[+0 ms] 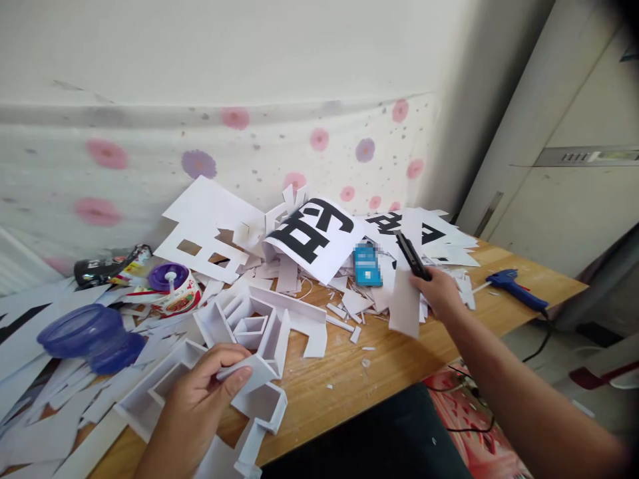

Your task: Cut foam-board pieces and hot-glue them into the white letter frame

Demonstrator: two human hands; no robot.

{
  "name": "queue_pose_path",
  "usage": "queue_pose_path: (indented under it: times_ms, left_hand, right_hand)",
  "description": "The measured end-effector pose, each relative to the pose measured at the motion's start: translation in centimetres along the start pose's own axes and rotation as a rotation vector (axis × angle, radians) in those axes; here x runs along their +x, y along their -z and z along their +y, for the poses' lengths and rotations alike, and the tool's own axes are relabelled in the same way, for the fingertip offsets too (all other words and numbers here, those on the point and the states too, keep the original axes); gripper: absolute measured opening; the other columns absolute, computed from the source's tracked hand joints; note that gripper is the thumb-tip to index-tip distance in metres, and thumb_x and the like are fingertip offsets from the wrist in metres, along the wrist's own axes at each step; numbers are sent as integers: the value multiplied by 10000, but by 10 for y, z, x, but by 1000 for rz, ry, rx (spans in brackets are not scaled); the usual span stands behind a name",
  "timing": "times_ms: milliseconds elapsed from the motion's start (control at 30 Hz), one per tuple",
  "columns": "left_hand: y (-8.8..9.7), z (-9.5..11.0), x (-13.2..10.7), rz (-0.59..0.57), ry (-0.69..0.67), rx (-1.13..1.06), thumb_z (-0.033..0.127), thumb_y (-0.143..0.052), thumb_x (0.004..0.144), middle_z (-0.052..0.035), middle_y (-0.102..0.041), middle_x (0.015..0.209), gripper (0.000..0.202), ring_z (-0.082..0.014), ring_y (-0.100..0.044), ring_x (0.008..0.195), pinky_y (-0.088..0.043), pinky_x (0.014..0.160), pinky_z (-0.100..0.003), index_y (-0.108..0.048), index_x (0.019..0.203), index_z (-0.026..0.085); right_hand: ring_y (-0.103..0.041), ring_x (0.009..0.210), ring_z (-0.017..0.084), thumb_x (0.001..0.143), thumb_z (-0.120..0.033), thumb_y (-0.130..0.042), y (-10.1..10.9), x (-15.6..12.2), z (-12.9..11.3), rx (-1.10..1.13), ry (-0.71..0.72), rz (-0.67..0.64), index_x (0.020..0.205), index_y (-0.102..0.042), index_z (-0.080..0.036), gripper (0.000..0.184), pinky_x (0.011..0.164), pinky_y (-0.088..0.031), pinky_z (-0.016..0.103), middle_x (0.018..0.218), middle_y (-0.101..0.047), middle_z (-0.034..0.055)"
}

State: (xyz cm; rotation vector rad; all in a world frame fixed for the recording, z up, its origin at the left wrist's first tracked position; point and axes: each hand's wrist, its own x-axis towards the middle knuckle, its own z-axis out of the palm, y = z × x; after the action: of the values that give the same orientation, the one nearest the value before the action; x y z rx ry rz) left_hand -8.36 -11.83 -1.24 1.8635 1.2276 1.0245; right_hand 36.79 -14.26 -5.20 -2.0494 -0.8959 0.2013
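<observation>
At the lower left, my left hand [200, 392] is closed, pinching a small flat piece of white foam board [254, 374] between thumb and fingers. That piece is close to a white foam-board letter frame [279, 339] with raised walls; whether they touch I cannot tell. To the right, my right hand [442, 296] is wrapped around a black utility knife [410, 254], whose tip points up and left. Beneath the knife is a white strip [404, 306]; whether my fingers also grip it is unclear. More walled white shapes [267, 404] lie near my left wrist.
Printed sheets with black characters [319, 233] and cut-out boards [200, 226] lie against the curtained wall. A blue glue gun [519, 287] is at the table's right edge. Scraps, a blue-screened device [367, 265], a purple plastic container [94, 336] and a purple-lidded tub [177, 289] also lie around.
</observation>
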Motion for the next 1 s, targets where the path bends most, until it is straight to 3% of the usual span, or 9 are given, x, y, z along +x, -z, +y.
queue_pose_path:
  times_ms: [133,300,500,700,867,1000]
  left_hand:
    - [-2,2,4,-4,-101,62,463,-679,789,-24,-679,925,208,-221,-649,941,-532,807,-248,-736,761,265]
    - [-4,8,5,-31,-48,82,534,-664,789,-26,-710,864,286,-218,-666,829,-549,719,-249,-758,841,269]
    - [-9,13,9,-60,38,141,596,-648,770,-4,-672,648,370,-183,-601,591,-511,576,-242,-742,815,241]
    - [-18,15,14,-44,54,106,590,-667,753,10,-650,648,364,-175,-590,604,-482,564,-228,-731,815,237]
    - [-13,9,9,23,104,123,590,-670,749,22,-666,671,349,-179,-602,627,-484,611,-232,-727,816,253]
    - [-2,-9,7,-18,124,133,619,-650,767,21,-683,699,374,-182,-616,648,-496,619,-223,-729,841,261]
  right_hand:
    - [-644,953,193,939,-369,-618,2,62,14,-195,-14,-34,1130,-628,-151,290,829,-552,395,1111,-652,66]
    - [-620,1076,230,942,-361,-616,-12,90,25,-322,71,1,1222,-600,-167,341,909,-537,450,1247,-610,94]
    - [-506,1272,304,939,-265,-569,-12,66,28,-311,342,81,1173,-641,-135,277,1087,-373,546,1310,-594,154]
    - [-613,1113,239,901,-203,-505,-30,12,12,-250,753,-239,1126,-676,-198,283,986,-476,405,1154,-699,96]
    - [-609,1091,256,858,-122,-498,-40,6,0,-306,834,-319,1068,-673,-167,277,993,-450,430,1111,-710,115]
    - [-597,1142,282,870,-112,-470,-45,18,-1,-357,815,-304,1138,-644,-142,321,1035,-400,468,1182,-694,143]
